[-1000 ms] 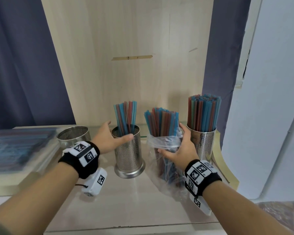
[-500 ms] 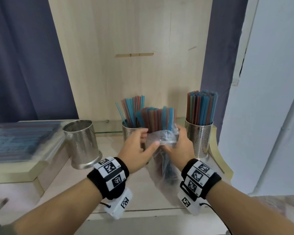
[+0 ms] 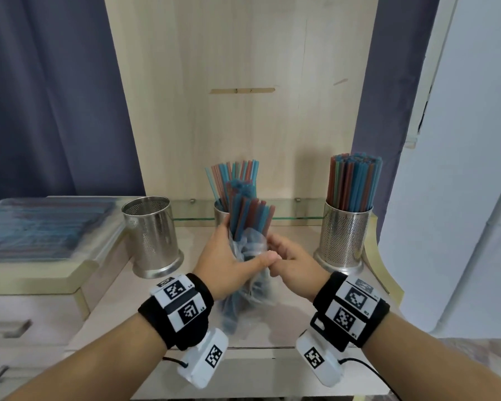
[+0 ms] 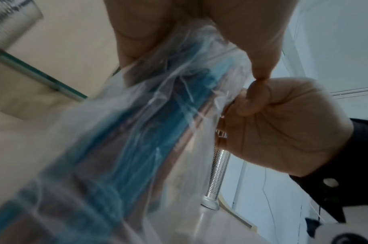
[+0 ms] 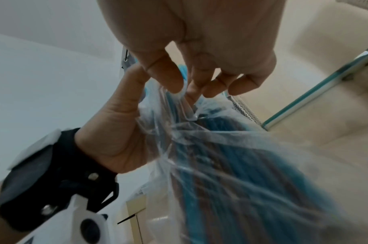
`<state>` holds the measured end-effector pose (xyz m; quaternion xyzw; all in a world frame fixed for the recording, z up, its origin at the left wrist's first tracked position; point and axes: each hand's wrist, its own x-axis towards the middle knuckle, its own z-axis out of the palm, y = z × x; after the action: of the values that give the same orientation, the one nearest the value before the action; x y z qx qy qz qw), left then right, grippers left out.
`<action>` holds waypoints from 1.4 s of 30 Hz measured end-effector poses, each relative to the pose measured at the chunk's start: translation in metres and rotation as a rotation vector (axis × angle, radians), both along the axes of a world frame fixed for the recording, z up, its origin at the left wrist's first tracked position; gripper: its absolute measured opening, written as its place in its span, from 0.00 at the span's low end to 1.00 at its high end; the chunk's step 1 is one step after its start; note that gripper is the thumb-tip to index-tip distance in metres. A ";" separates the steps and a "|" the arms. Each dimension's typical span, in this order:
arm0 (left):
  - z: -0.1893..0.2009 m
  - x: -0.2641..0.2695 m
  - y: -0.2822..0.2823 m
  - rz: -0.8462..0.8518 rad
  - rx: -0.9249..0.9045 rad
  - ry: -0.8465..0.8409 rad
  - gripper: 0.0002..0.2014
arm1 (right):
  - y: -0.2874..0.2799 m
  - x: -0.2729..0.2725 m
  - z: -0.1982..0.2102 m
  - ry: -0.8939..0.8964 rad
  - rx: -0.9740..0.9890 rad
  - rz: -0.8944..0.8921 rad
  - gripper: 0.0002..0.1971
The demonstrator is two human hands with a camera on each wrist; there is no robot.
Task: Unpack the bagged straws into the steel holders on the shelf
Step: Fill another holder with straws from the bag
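Observation:
A bundle of blue and red straws [image 3: 250, 217] stands upright in front of the middle holder, its tops sticking out of a clear plastic bag [image 3: 243, 299] bunched lower down. My left hand [image 3: 232, 260] grips the bundle through the bag, thumb across the front. My right hand [image 3: 282, 256] pinches the bag's crumpled film at the right side. The wrist views show the bag [image 4: 147, 132] [image 5: 220, 156] between both hands, and the right fingers [image 5: 174, 79] curl on its film. The left steel holder [image 3: 151, 235] is empty. The middle holder [image 3: 221, 209] has some straws, and the right holder [image 3: 344, 235] is full.
The holders stand on a pale wooden shelf [image 3: 289, 322] against a wooden back panel, with a glass strip [image 3: 298, 217] behind them. A raised ledge at the left carries flat packs of straws [image 3: 41, 227]. Drawers sit below it, and a white wall is at the right.
My left hand left the middle holder and took hold of the bagged bundle. The bag has slid down, so more of the straws stands bare. My head has drawn back from the shelf.

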<state>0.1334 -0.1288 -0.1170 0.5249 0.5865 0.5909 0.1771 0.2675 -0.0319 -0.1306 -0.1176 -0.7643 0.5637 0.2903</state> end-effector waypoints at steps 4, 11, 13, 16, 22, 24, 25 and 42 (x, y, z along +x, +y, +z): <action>-0.003 -0.019 -0.010 0.163 -0.067 0.091 0.18 | -0.001 -0.004 0.012 -0.053 0.226 -0.151 0.22; 0.008 -0.040 -0.028 0.043 -0.016 -0.093 0.28 | 0.010 -0.026 0.004 -0.123 -0.056 0.003 0.54; 0.007 -0.046 -0.026 0.040 0.048 -0.054 0.31 | 0.004 -0.037 0.002 -0.094 0.005 0.071 0.46; 0.003 -0.053 -0.021 0.131 0.125 0.099 0.26 | -0.003 -0.047 0.006 -0.026 0.026 0.000 0.34; 0.004 -0.056 -0.023 0.339 0.142 0.447 0.22 | -0.004 -0.064 0.008 0.040 0.100 -0.115 0.37; 0.007 -0.056 -0.026 0.297 0.138 0.429 0.28 | -0.005 -0.070 0.008 0.049 0.106 -0.113 0.34; 0.009 -0.056 -0.028 0.247 0.163 0.393 0.30 | -0.007 -0.074 0.009 0.042 0.098 -0.111 0.33; -0.004 -0.096 -0.025 0.466 -0.059 0.448 0.70 | 0.032 -0.090 0.030 -0.122 0.401 -0.816 0.52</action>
<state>0.0370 -0.1541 -0.1214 0.4882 0.7321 0.4681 -0.0812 0.1775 0.0005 -0.1005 -0.3837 -0.7651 0.2364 0.4600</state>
